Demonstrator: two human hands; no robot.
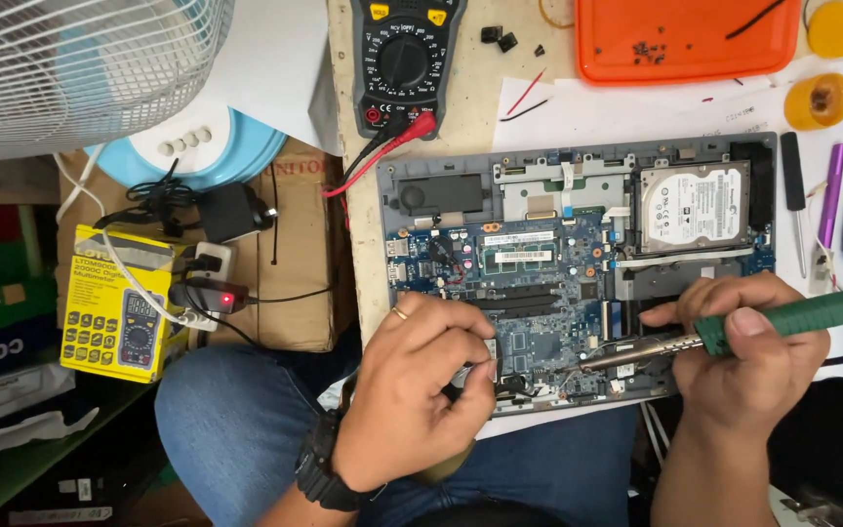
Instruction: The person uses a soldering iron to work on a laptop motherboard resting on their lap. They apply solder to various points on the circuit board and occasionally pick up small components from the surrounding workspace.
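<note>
The right hand (748,337) grips a green-handled soldering iron (734,334), its tip on the laptop motherboard (529,283) just left of the fingers. The left hand (421,390) pinches something small, hidden, at the board's near edge. A multimeter (404,60) lies beyond.

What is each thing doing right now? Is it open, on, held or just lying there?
Laptop: opened up, circuit board showing.
Soldering iron: held in right hand, tip on the board.
Left hand: fingers pinched at the board's near edge.
Multimeter: leads plugged in, lying unused.
Power strip: red light on.
Orange tray: nearly empty.
</note>
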